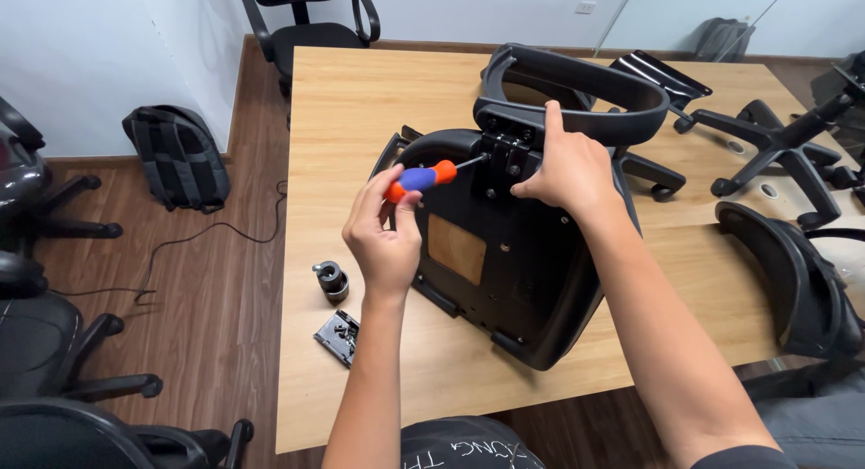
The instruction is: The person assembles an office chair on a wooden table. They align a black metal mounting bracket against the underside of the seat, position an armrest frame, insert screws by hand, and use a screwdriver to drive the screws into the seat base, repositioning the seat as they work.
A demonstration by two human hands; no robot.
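In the head view, the left hand [386, 235] is closed around the blue and orange handle of 1 screwdriver [431, 175], and its metal tip points to the right into the black metal bracket [506, 163] at the top of the seat. The right hand [569, 167] presses on this bracket with the palm, and 1 finger is stretched up against the curved black plastic backrest frame [577, 95]; this hand holds the parts steady and grips no tool. The black plastic chair seat shell [505, 271] lies upside down in the middle of the light wooden tabletop [360, 100], with a square wooden patch visible on its underside.

To do this step well, it seems best to keep the screwdriver in 1 straight line with the screw and to push firmly while turning, while the right hand stops the bracket from shifting.

On the tabletop, left of the seat, there are 1 small black cylindrical part [332, 279] and 1 small flat tray of screws [338, 336]. At the far right lies 1 black star-shaped chair base [784, 149]. On the floor stands 1 dark backpack [177, 158].
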